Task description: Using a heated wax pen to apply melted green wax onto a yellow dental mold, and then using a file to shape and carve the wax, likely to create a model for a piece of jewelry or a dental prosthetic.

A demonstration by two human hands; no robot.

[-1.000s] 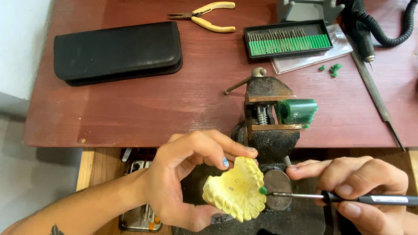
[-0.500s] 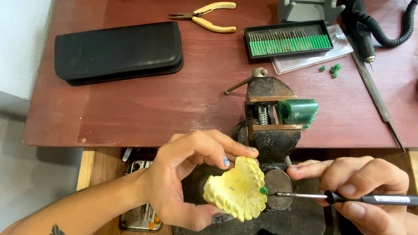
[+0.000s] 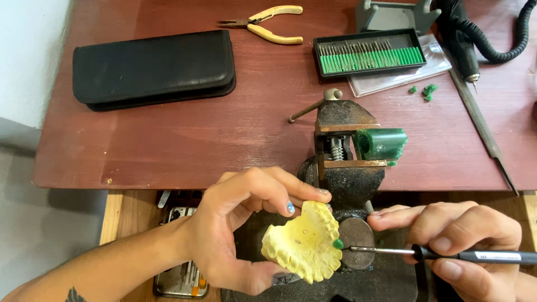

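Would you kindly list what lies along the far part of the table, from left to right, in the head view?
Black case → pliers → tray of green-shanked burs → green wax bits → metal file.

Left hand [image 3: 235,235] pinching dental cast [image 3: 305,246], right hand [image 3: 464,246] gripping pen tool [image 3: 447,255]

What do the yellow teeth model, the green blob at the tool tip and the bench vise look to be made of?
Yellow teeth model: likely cast plaster or dental stone, matte and chalky, in the left hand. Green blob: probably wax, glossy and rounded. Bench vise: dark cast metal, rough and rusty on the jaws. The right hand holds the thin tool.
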